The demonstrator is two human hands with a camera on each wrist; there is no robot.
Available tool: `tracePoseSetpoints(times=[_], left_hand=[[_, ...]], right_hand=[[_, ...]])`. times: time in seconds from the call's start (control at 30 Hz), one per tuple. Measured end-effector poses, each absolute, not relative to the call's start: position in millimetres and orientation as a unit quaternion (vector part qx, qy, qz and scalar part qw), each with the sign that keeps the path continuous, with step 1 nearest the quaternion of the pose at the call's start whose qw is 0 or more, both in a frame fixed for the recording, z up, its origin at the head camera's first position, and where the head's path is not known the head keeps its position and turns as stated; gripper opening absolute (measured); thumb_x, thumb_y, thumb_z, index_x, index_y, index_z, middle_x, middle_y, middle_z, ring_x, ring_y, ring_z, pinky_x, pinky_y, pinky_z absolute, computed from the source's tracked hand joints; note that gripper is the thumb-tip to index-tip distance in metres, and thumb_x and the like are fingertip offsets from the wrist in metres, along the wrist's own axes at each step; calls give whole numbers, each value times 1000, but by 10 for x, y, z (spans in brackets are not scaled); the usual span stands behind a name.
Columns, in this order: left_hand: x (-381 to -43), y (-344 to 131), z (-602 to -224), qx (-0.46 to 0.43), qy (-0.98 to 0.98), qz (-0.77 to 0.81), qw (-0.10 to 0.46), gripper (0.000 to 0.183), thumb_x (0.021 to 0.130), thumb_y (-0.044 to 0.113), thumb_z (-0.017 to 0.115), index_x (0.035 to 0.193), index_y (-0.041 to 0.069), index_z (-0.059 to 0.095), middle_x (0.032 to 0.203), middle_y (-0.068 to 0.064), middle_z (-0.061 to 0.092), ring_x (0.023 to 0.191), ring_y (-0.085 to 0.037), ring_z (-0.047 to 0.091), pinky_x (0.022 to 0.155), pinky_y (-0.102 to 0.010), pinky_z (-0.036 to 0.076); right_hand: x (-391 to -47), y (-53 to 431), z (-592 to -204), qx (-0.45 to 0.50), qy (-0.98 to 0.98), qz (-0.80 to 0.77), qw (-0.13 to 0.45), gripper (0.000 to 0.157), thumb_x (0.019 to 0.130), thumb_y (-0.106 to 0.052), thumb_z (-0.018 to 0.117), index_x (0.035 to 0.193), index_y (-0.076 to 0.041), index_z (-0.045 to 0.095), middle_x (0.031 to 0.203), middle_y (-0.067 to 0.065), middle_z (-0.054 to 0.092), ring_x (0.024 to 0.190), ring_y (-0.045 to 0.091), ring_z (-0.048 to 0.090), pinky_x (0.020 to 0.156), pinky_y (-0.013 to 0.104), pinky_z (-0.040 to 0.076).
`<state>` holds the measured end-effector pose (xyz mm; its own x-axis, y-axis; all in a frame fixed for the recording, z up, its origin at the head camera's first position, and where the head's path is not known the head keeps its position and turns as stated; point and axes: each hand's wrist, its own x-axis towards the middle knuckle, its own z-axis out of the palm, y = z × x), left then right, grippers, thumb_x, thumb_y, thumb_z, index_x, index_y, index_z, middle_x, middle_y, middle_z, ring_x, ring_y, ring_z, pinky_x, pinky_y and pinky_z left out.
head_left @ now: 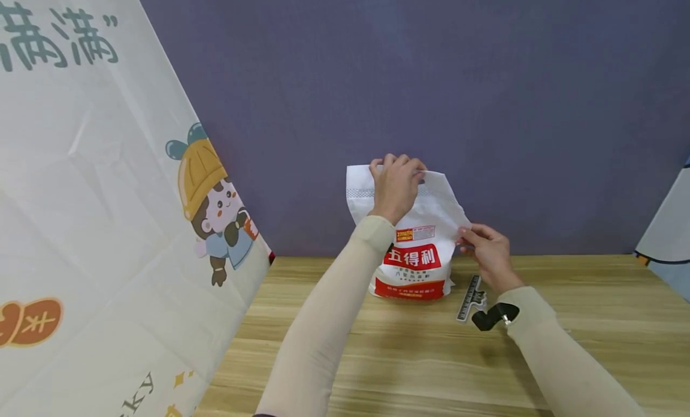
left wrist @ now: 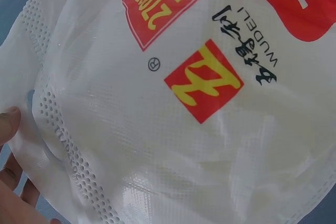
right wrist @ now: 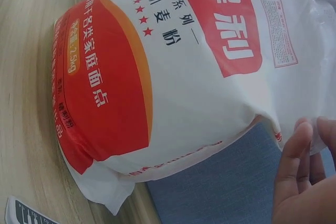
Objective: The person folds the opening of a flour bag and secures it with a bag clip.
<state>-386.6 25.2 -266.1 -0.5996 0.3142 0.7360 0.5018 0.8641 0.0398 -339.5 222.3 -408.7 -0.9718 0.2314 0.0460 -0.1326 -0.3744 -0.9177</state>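
A white and red bag of flour (head_left: 412, 273) stands upright on the wooden table, its upper part thin and flattened. My left hand (head_left: 396, 186) grips the bag's top edge near the handle slot. In the left wrist view, the thumb of the left hand (left wrist: 8, 127) lies on the near face, with the other fingers behind the plastic. My right hand (head_left: 487, 255) pinches the bag's right side edge below the top corner. The right wrist view shows the right hand's thumb and fingers (right wrist: 296, 156) on that edge, beside the full lower part of the flour bag (right wrist: 184, 93).
A clip with black, ruler-like markings (head_left: 468, 300) lies on the table (head_left: 388, 357), right of the bag. Behind the bag rises a blue-grey cloth panel (head_left: 431, 75). A white printed sheet (head_left: 108, 195) borders the left side.
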Motion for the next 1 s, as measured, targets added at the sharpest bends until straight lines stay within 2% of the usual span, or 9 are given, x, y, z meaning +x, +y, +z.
tracePoseSetpoints(times=[0.43, 0.77, 1.0], left_hand=[[-3832, 242, -2659, -228, -883, -122, 392, 15, 102, 36, 62, 105, 32, 76, 103, 14, 72, 105, -12, 56, 111, -47, 30], [-3788, 242, -2651, -232, -881, -125, 393, 14, 102, 36, 61, 105, 33, 75, 103, 13, 72, 105, -12, 57, 113, -49, 30], [-3762, 251, -2634, -235, -884, -129, 383, 15, 103, 36, 60, 107, 34, 75, 104, 13, 72, 107, -13, 56, 112, -50, 30]], right_hand=[[-3408, 2214, -4119, -52, -541, 831, 120, 5, 91, -8, 75, 90, -13, 76, 78, -3, 75, 71, 7, 71, 62, 21, 59], [-3379, 2207, -4098, -51, -552, 824, 115, 5, 91, -11, 76, 95, -9, 75, 80, -5, 75, 74, 6, 71, 69, 20, 59], [-3333, 2220, -4066, -32, -580, 809, 94, 6, 97, -17, 70, 102, -14, 72, 87, -8, 75, 82, 4, 72, 78, 20, 59]])
